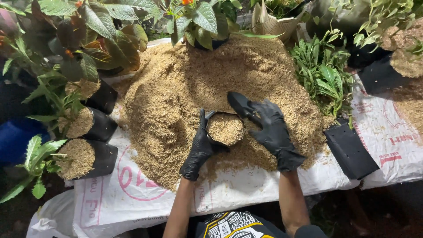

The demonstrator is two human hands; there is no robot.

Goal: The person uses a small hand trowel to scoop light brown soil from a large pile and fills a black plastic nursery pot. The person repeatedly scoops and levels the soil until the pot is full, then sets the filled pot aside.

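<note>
**Room and obstacles around the husk pile**

The husk pile [211, 88] fills the middle of the white sheet [246, 185], its top open from above. On the left, a column of filled black bags [103, 125] with leafy plants [66, 44] closes that side. Potted plants [202, 22] crowd the far edge, and a green plant [324, 75] walls the right flank. A flat stack of empty black bags [350, 152] lies just right of the pile. The near strip of sheet is bare between the forearms, and the sheet's right corner is open too.
</note>
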